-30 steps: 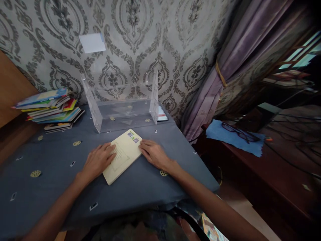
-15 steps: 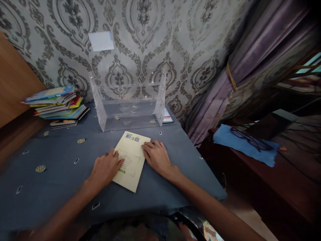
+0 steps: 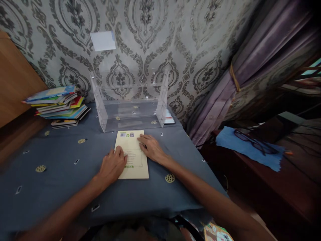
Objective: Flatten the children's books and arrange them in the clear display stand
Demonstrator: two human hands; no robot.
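Observation:
A cream-coloured book (image 3: 134,170) lies flat on the blue tablecloth, its long sides roughly in line with my view. Printed codes and a green mark show at its top, with a framed text block lower down. My left hand (image 3: 113,164) grips the left edge, fingers curled and thumb on the cover. On the upper right side, my right hand (image 3: 152,149) holds the edge with its fingertips over the cover. Just beyond the book stands a clear acrylic rack (image 3: 132,125) with open shelves.
An uneven stack of books (image 3: 60,105) sits at the back left by a wooden panel (image 3: 17,80). Behind the rack is patterned wallpaper bearing a white card (image 3: 102,41). To the right, glasses (image 3: 253,142) rest on a blue cloth (image 3: 225,140) atop a dark red surface.
The book has turned from a slant to nearly straight, its near end swinging right and its far end left. Both hands have shifted along with it, still on its sides.

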